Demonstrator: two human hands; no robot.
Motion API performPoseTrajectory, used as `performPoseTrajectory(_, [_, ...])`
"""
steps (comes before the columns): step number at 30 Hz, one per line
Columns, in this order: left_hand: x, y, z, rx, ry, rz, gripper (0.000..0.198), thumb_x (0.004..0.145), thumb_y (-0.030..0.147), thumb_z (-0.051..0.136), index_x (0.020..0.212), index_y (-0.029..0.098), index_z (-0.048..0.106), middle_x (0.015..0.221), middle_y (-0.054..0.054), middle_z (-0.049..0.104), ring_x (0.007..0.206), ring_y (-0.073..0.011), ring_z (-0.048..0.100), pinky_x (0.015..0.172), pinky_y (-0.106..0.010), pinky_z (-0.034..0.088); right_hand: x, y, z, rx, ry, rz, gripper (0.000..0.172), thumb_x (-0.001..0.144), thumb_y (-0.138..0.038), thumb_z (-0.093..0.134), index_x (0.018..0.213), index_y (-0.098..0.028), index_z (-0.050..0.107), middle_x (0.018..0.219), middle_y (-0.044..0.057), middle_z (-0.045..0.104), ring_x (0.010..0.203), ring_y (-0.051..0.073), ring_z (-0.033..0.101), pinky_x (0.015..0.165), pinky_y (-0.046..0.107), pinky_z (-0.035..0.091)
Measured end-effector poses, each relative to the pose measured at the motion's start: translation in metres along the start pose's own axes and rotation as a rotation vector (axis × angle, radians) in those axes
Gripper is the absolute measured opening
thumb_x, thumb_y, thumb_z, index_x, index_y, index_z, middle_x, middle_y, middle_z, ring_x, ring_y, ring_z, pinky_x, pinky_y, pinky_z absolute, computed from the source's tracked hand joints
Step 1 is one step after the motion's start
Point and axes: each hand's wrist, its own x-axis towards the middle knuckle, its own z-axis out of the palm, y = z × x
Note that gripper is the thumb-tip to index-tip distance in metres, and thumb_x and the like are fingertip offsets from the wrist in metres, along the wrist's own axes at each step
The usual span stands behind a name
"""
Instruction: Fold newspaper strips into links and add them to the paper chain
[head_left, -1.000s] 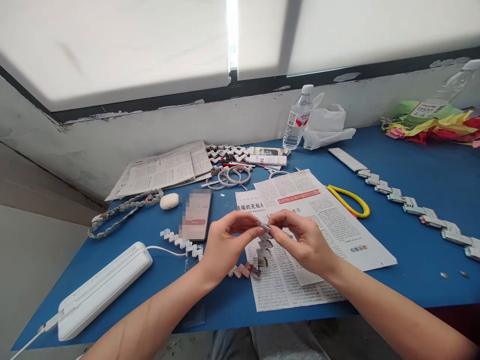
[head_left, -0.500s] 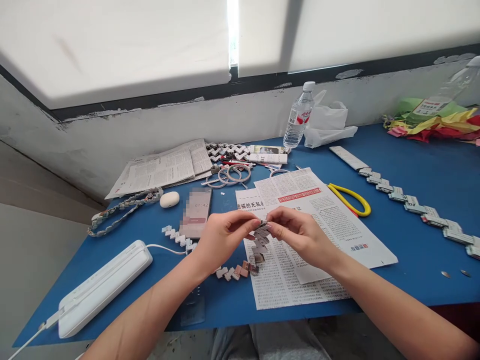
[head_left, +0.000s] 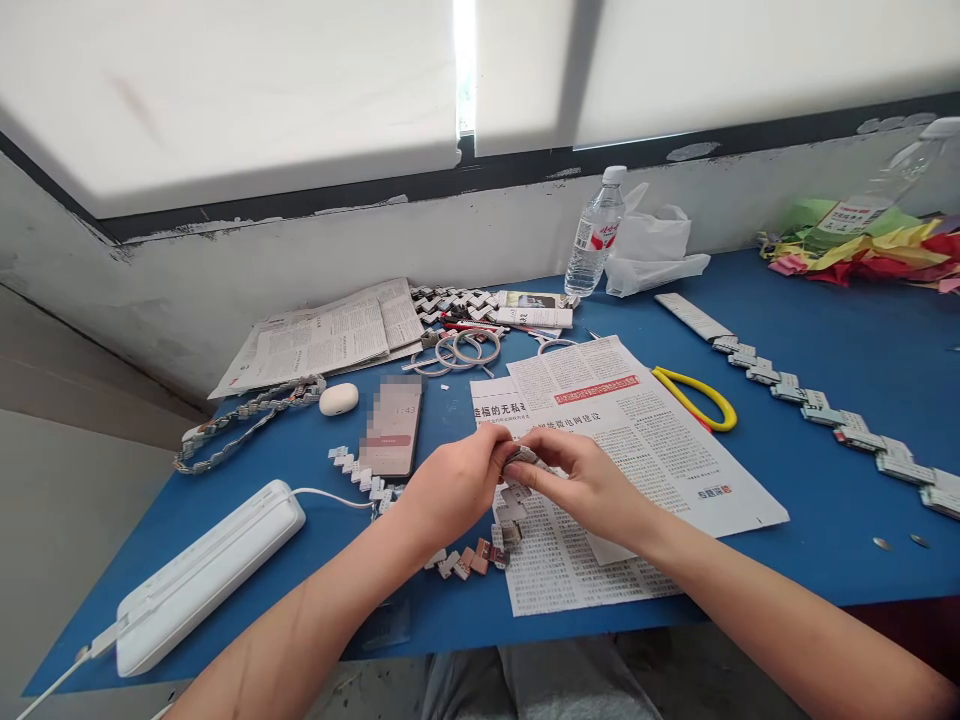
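Both hands meet over the newspaper sheet (head_left: 675,450) near the front of the blue worktop (head_left: 825,500). The left hand (head_left: 457,485) and the right hand (head_left: 581,485) each close their grip on the top end of a short paper chain (head_left: 511,512), thumb and fingertips pressed together on the uppermost folded link, so that link is mostly hidden. From there the short paper chain hangs in a zigzag and its tail curls onto the worktop below the left wrist, where a few reddish links lie. By its length this piece looks early in the making: about 10 links are joined, while a long chain (head_left: 825,415) of many more links stretches across the right side of the worktop, and a dark chain (head_left: 247,415) lies looped at the far left. Whether the top link is fully seated cannot be told. Much uncut paper remains: the sheet under the hands is whole, and a newspaper stack (head_left: 330,335) lies behind. Yellow-handled scissors (head_left: 697,398) rest just beside the sheet, and tape rolls (head_left: 457,350) lie beyond the phone (head_left: 391,425).
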Motion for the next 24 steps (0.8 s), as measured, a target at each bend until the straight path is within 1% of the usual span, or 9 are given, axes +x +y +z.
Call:
performPoseTrajectory(5, [0.000, -0.001, -0.002, -0.215, -0.049, -0.106, 0.011, 0.096, 0.026, 0.037, 0.094, 0.021, 0.047, 0.066, 0.000, 0.065, 0.059, -0.0161, 0.066, 0.052, -0.023, 0.045, -0.001, 0.000, 0.000, 0.039, -0.022, 0.031, 0.018, 0.089, -0.035, 0.057, 0.082, -0.019, 0.063, 0.074, 0.001, 0.063, 0.068, 0.014, 0.054, 0.060, 0.026, 0.041])
performPoseTrajectory(8, [0.000, -0.001, -0.003, -0.269, -0.079, -0.145, 0.013, 0.096, 0.029, 0.039, 0.093, 0.021, 0.048, 0.069, -0.001, 0.065, 0.061, -0.0159, 0.066, 0.055, -0.024, 0.047, 0.000, 0.000, -0.001, 0.064, -0.022, 0.057, 0.019, 0.088, -0.036, 0.058, 0.081, -0.019, 0.063, 0.074, 0.001, 0.063, 0.069, 0.015, 0.054, 0.061, 0.026, 0.041])
performPoseTrajectory(13, [0.003, 0.001, -0.006, -0.392, -0.108, -0.204, 0.019, 0.095, 0.035, 0.043, 0.094, 0.019, 0.053, 0.077, -0.003, 0.068, 0.068, -0.0156, 0.066, 0.060, -0.024, 0.049, 0.001, 0.001, -0.002, 0.123, -0.010, 0.105, 0.019, 0.086, -0.037, 0.062, 0.081, -0.019, 0.066, 0.075, 0.001, 0.065, 0.070, 0.015, 0.056, 0.061, 0.026, 0.042])
performPoseTrajectory(17, [0.007, 0.003, -0.008, -0.493, -0.118, -0.234, 0.025, 0.093, 0.039, 0.048, 0.094, 0.018, 0.062, 0.085, -0.003, 0.070, 0.074, -0.0156, 0.066, 0.064, -0.023, 0.050, 0.001, 0.002, -0.001, 0.210, 0.006, 0.159, 0.020, 0.080, -0.038, 0.068, 0.088, -0.020, 0.066, 0.071, 0.000, 0.063, 0.063, 0.014, 0.056, 0.057, 0.026, 0.044])
performPoseTrajectory(19, [0.008, 0.004, -0.008, -0.550, -0.098, -0.263, 0.026, 0.091, 0.040, 0.050, 0.096, 0.018, 0.065, 0.090, -0.004, 0.071, 0.078, -0.0165, 0.066, 0.067, -0.024, 0.051, 0.001, 0.004, 0.000, 0.249, 0.026, 0.176, 0.025, 0.078, -0.037, 0.070, 0.095, -0.020, 0.062, 0.068, -0.002, 0.061, 0.058, 0.013, 0.055, 0.054, 0.026, 0.044])
performPoseTrajectory(21, [0.009, 0.003, -0.007, -0.625, -0.093, -0.301, 0.026, 0.088, 0.039, 0.055, 0.102, 0.019, 0.065, 0.095, -0.005, 0.071, 0.083, -0.0180, 0.066, 0.069, -0.025, 0.052, 0.001, 0.005, 0.001, 0.292, 0.055, 0.182, 0.032, 0.076, -0.035, 0.073, 0.101, -0.021, 0.057, 0.065, -0.004, 0.059, 0.057, 0.013, 0.056, 0.053, 0.026, 0.045])
performPoseTrajectory(22, [0.010, 0.003, -0.006, -0.652, -0.089, -0.322, 0.027, 0.087, 0.038, 0.058, 0.104, 0.019, 0.065, 0.096, -0.005, 0.071, 0.084, -0.0184, 0.066, 0.069, -0.025, 0.052, 0.001, 0.006, 0.002, 0.313, 0.068, 0.178, 0.037, 0.075, -0.034, 0.074, 0.103, -0.022, 0.055, 0.066, -0.004, 0.059, 0.058, 0.014, 0.057, 0.053, 0.026, 0.046])
performPoseTrajectory(24, [0.011, 0.001, -0.005, -0.692, -0.058, -0.366, 0.025, 0.083, 0.037, 0.063, 0.100, 0.018, 0.067, 0.092, -0.005, 0.071, 0.081, -0.0178, 0.065, 0.068, -0.025, 0.052, -0.001, 0.007, 0.001, 0.343, 0.086, 0.148, 0.045, 0.073, -0.032, 0.076, 0.109, -0.023, 0.051, 0.073, -0.003, 0.060, 0.062, 0.014, 0.059, 0.055, 0.027, 0.049])
